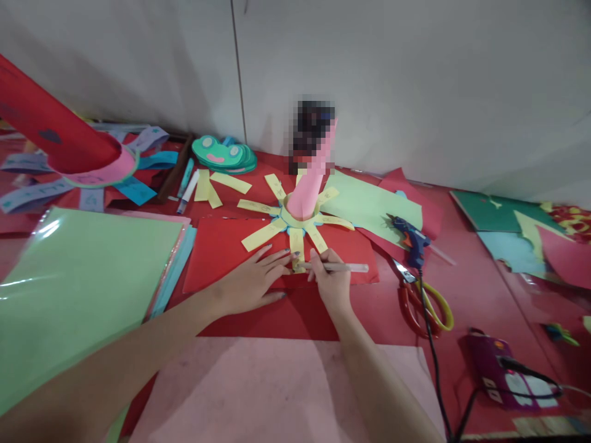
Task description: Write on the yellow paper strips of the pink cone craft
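My right hand (333, 284) is closed around a slim light-coloured pen (353, 267), its tip at the end of a yellow paper strip (297, 243). Fingers stretched out, my left hand (252, 283) lies flat on the red paper (215, 252), fingertips by the same strip. That strip is one of several spreading like rays from a ring around the base of a pink paper tube (308, 191). Small drawn marks show on several strips. A blurred patch hides what is behind the tube's top.
Right of my hands lie scissors (427, 307) and a blue glue gun (415, 243) with a trailing black cable. A red paper tube (69, 135) leans at left above green sheets (92, 271). Green frog cutouts (224, 155) sit by the wall.
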Demonstrator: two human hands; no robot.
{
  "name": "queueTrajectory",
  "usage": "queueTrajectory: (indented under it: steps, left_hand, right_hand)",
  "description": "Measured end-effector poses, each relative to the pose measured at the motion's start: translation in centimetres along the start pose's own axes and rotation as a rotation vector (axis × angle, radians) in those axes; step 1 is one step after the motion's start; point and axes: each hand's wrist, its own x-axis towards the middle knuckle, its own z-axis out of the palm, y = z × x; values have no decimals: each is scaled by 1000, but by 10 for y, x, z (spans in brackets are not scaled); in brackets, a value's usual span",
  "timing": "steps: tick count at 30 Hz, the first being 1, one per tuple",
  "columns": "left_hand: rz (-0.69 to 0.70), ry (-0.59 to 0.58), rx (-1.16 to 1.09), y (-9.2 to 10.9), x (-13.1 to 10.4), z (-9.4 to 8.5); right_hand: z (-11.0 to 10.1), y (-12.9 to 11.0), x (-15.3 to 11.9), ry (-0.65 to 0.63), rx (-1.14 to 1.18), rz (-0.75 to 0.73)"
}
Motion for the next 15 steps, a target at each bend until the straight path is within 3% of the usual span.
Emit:
queueTrajectory:
  steps: [15]
  left_hand:
    - [11, 31, -18, 1, -1, -1]
  right_hand:
    - [-1, 3, 1, -20, -15, -8]
